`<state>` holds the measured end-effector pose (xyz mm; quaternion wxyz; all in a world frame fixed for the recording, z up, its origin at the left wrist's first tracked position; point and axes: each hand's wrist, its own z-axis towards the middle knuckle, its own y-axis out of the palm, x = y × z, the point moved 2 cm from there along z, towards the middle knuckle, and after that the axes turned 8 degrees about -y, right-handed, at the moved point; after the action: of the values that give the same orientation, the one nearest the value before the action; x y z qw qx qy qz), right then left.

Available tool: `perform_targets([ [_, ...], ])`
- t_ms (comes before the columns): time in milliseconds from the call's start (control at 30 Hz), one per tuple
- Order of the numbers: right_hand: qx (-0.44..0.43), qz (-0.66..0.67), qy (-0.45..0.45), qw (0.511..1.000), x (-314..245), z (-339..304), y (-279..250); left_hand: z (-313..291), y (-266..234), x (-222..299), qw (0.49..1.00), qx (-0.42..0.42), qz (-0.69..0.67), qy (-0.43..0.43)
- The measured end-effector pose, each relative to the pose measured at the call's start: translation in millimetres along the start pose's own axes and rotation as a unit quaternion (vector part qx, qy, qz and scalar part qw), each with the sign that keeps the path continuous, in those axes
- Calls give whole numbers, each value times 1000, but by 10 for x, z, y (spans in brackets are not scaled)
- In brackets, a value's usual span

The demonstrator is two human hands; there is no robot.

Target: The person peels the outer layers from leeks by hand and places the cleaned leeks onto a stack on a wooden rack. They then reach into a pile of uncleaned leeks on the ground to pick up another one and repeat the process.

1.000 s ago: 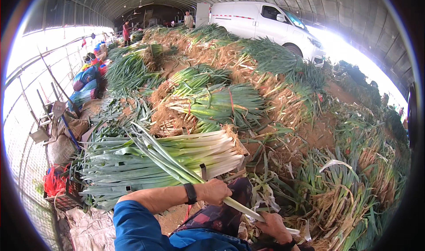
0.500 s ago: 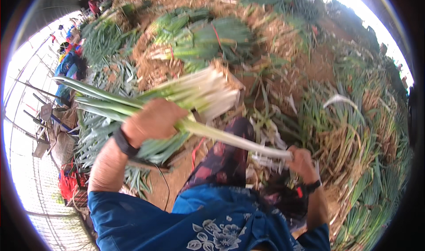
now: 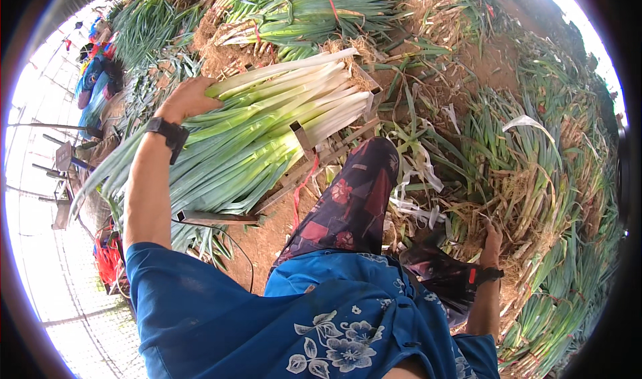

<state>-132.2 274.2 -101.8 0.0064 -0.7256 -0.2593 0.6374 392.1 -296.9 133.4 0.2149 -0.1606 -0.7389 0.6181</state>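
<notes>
My left hand [image 3: 190, 99] is closed round the green part of a leek [image 3: 287, 67], at the far edge of a stack of peeled leeks [image 3: 267, 121]. Their white ends point right and their green leaves trail left. The stack lies in a metal frame [image 3: 299, 136] with upright posts, left of my knee. Low on the right, my right hand [image 3: 491, 242] is beside a heap of unpeeled leeks [image 3: 525, 198] with brown roots and dry leaves. Its fingers are partly hidden, and whether they hold anything does not show.
Tied bundles of leeks [image 3: 328, 11] with red bands lie on the soil ahead. Peeled leaf scraps [image 3: 418, 172] litter the ground by my knee. A black hose or cable [image 3: 251, 259] hangs from the frame's near corner. More leek bundles [image 3: 548, 325] line the right side.
My left hand has moved away from me and left, bringing the leek onto the stack's far edge. My right hand has let go of the leek's white end and moved right toward the unpeeled heap.
</notes>
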Motion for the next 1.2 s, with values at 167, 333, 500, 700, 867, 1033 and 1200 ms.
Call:
perform_targets([
  [167, -33, 25, 10, 999, -56, -300, 186, 355, 372, -218, 997, -32, 18, -70],
  [333, -64, 27, 42, 997, -3, -357, 204, 605, 460, -382, 993, -26, 77, -80],
  [500, -57, 1, 73, 996, 47, -400, 225, 898, 644, -540, 989, -32, 91, -112],
  [700, -93, -57, 66, 992, 417, -272, 140, 961, 855, -538, 992, -68, 30, -102],
  [867, -122, -65, 71, 988, 517, -222, 174, 809, 911, -473, 995, -54, 55, -69],
  [1033, -126, -99, 109, 981, 442, -252, 212, 846, 841, -409, 987, -110, 63, -103],
  [1200, -175, -155, 88, 968, 517, -263, 204, 917, 1154, -577, 990, 19, 56, -126],
])
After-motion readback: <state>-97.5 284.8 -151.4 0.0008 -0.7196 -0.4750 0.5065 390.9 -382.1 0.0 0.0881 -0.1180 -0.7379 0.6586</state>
